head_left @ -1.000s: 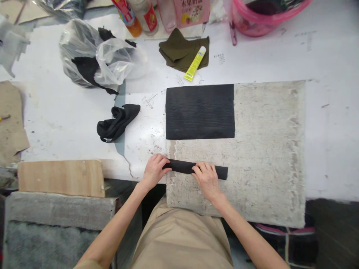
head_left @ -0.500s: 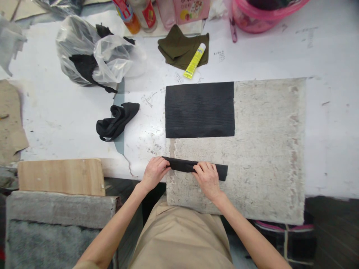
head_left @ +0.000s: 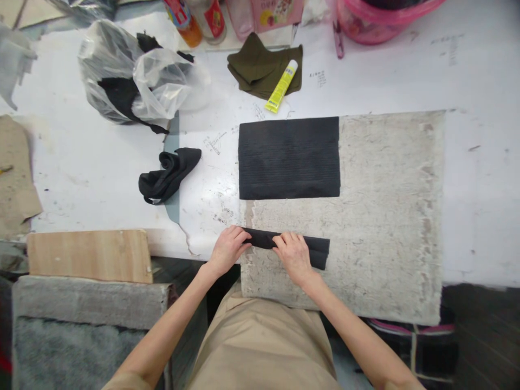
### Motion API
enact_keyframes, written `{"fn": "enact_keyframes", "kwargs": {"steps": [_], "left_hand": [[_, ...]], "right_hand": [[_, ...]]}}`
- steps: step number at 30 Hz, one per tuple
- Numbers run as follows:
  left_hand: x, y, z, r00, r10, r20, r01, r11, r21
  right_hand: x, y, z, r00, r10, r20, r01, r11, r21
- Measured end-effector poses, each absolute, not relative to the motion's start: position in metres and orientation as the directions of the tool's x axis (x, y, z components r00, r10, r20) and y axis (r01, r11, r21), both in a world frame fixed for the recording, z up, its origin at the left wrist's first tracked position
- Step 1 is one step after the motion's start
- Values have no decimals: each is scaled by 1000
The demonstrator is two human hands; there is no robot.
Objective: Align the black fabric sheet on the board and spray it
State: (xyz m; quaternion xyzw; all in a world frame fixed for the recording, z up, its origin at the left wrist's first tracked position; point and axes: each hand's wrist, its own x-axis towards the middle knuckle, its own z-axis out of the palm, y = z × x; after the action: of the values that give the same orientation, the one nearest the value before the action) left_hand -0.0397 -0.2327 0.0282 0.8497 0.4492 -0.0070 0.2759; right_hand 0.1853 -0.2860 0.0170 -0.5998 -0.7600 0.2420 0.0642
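A narrow black fabric strip (head_left: 319, 252) lies on the front part of a worn, pale board (head_left: 385, 216), with a fold line along its length. My left hand (head_left: 229, 248) pinches the strip's left end at the board's left edge. Around its middle, my right hand (head_left: 293, 254) grips it with curled fingers, and the right end sticks out beyond that hand. Farther back on the same board lies a flat black ribbed rectangle (head_left: 289, 158).
A yellow tube (head_left: 281, 86) rests on olive cloth (head_left: 260, 65). To the left are a crumpled black cloth (head_left: 170, 174) and a clear plastic bag (head_left: 109, 76) with black pieces. Bottles (head_left: 213, 21) and a pink basin (head_left: 374, 24) stand at the back.
My right hand has slid slightly left along the strip, and my left hand has shifted slightly right. The strip's right end has opened out wider toward me.
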Motion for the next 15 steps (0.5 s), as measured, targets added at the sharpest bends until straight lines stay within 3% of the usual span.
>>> {"fn": "enact_keyframes", "kwargs": {"steps": [8,11,15], "left_hand": [[-31,-232,35,662,723,-197,706,-513,488],[-24,-227,38,738,633,-235,640,-548,538],[-16,-220,42,760,582,-289,621,-521,586]], "right_hand": [[185,-283,30,-313,906,-284,882,167,-440],[189,-280,38,-378,875,-304,851,199,-486],[193,-278,40,-386,847,-364,814,128,-566]]}}
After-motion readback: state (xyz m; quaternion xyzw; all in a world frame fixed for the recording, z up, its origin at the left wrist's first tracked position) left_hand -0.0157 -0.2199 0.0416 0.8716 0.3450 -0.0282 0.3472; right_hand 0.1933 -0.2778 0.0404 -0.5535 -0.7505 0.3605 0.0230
